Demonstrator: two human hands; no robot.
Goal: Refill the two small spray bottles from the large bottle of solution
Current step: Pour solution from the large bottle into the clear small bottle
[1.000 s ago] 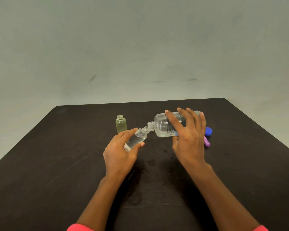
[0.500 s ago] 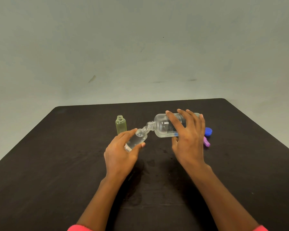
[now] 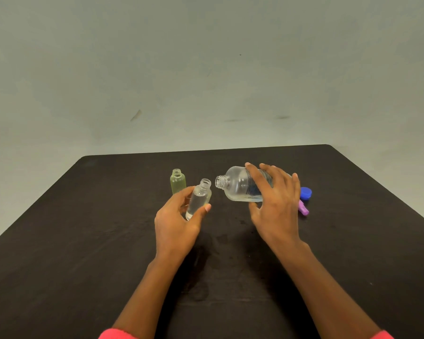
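The right hand is covering much of the large bottle, hiding its base and most of its label, and the print that shows is too blurred to read. Behind that hand a blue cap and a purple sprayer are peeking out, each partly hidden, toward the far right corner of the table. The left hand is masking the lower left side of the clear bottle, so whether its base is touching the table cannot be told. Both pink sleeves are being cut off at the bottom of the view.

Half a second ago the two mouths were meeting. Now they are sitting apart with a gap between them, and the clear bottle is leaning less, nearer upright.

The left hand is gripping the clear bottle, thumb on its near right side and fingers curling round its far left side, with the open neck rising above them. The right hand is grasping the large bottle, fingers draping over its top and thumb under it; the bottle is lying almost level, neck pointing left. The green bottle is standing open and upright toward the far edge, just behind the left fingers, untouched.
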